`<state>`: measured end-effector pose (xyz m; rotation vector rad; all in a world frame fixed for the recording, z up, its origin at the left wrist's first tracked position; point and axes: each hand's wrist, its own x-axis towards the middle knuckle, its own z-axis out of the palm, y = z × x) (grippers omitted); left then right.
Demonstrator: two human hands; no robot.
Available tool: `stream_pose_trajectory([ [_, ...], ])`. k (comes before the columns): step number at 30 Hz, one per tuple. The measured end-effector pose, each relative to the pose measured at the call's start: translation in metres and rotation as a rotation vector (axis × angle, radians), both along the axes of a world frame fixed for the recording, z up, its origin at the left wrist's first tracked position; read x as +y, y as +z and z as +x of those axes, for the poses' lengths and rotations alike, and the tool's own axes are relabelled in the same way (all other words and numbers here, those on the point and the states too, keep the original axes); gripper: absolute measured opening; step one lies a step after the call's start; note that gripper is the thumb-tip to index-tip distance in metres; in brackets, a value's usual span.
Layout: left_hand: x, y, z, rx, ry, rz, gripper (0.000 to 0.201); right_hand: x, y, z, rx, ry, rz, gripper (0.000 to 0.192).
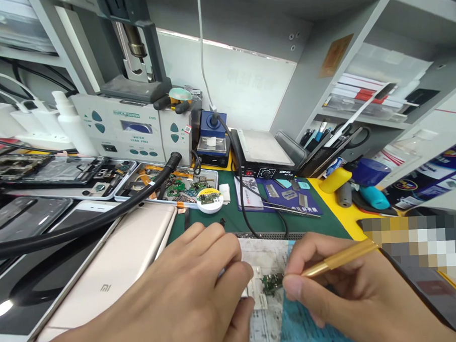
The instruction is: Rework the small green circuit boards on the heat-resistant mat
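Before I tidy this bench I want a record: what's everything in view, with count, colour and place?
phones: at least 2, white and pale gold, front left
hose: 1, black, over the phones
control box: 1, grey, back left
bottle: 1, white, beside the control box
parts tray: 1, pale, centre left
round tin: 1, yellow and white, centre
flat-topped box: 1, black, back centre
blades: several, grey, on a blue sheet
mat: 1, green, centre
shelf clutter: uncountable, mixed, right
circuit board: 1, green, front centre
pen-like tool: 1, gold, in the right hand
left hand: 1, front centre
right hand: 1, front right
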<state>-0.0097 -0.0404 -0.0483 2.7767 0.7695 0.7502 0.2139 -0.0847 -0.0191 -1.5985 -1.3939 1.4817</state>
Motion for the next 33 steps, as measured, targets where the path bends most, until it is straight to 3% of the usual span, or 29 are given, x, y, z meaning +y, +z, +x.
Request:
stream_pose_trajectory([
  [9,-0.0021,-0.0021,-0.0006,0.005,-0.012,-0.009,0.012,-0.0002,-0.0014,-0.0019,0.056,-0.035,-0.006,0.028],
  [33,-0.001,-0.002,-0.0037,-0.012,-0.018,0.024,0.012,-0.0015,-0.0003,-0.0004,-0.032,-0.019,0.028,0.025],
])
